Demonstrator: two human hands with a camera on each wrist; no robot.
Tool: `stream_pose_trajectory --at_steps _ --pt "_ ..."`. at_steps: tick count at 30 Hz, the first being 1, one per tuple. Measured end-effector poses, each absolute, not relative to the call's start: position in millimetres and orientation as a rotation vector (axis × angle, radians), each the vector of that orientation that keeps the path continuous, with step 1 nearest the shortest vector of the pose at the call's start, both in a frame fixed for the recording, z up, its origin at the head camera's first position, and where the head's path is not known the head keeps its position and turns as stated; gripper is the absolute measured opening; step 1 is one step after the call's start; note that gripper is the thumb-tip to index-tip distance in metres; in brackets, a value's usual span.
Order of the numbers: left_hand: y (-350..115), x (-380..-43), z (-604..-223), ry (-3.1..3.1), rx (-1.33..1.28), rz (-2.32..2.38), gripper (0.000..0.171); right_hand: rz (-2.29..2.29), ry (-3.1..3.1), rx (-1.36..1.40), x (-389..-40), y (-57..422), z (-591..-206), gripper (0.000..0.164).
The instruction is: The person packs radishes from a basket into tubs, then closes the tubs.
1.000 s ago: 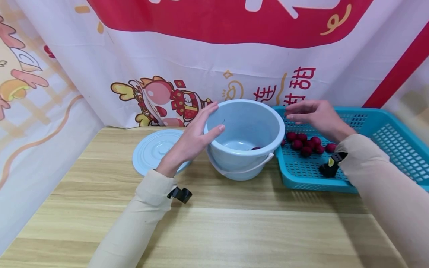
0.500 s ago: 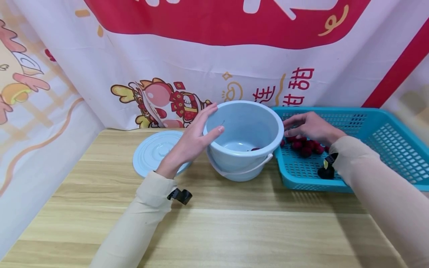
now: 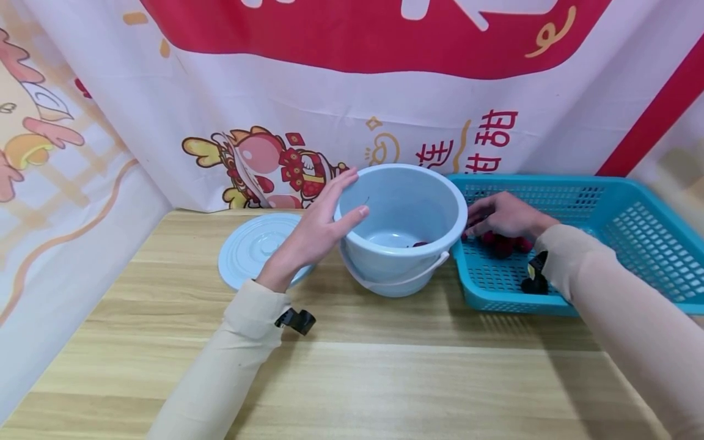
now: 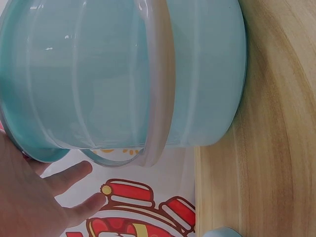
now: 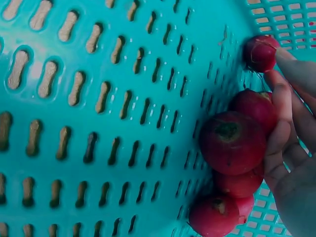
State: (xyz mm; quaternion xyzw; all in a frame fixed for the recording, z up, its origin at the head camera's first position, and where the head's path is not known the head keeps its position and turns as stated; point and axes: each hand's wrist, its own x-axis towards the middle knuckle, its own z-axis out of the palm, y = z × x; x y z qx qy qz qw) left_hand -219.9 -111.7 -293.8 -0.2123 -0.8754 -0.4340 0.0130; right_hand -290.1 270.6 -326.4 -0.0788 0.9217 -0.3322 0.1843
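A light blue bucket [image 3: 401,269] stands upright on the table. My left hand [image 3: 324,229] rests on its left rim, thumb over the edge. The left wrist view shows that hand's fingers [image 4: 74,178] straight and spread beside the bucket. Inside the bucket, part of a red radish [image 3: 420,244] shows at the bottom. My right hand [image 3: 503,215] is down in the turquoise basket [image 3: 522,302]. Its fingertips touch a small radish [image 5: 260,53] by the basket wall, not wrapped round it. Several more radishes [image 5: 232,143] lie close to the fingers, partly hidden by the hand in the head view.
A round light blue lid [image 3: 247,247] lies on the wooden table [image 3: 385,373], left of the bucket and partly behind my left forearm. The bucket's handle [image 3: 407,278] hangs down at its front. A printed cloth [image 3: 264,79] hangs behind the table.
My right hand has lowered from above the basket's left end to the radishes at its left wall. The left hand and the bucket have stayed in place.
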Motion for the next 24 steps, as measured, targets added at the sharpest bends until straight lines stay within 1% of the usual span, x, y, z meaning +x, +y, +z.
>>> stream_pose_trajectory --at_steps 4,12,16,20,24 --pt "-111 -220 -294 -2.73 -0.66 -1.354 0.077 -0.887 2.597 -0.254 -289 269 -325 0.049" --pt "-112 -218 -291 -2.731 -0.659 -1.358 0.077 -0.722 2.66 -0.359 -290 263 -322 0.04" --pt "-112 -218 -292 -2.726 -0.661 -1.366 0.077 -0.73 2.651 -0.369 -290 264 -323 0.038" --pt "-112 -218 -293 -2.72 -0.666 -1.365 0.077 -0.78 2.642 -0.355 -289 268 -321 0.038" --pt "-112 -219 -293 -2.718 -0.671 -1.362 0.077 -0.845 2.655 -0.275 -289 271 -316 0.043"
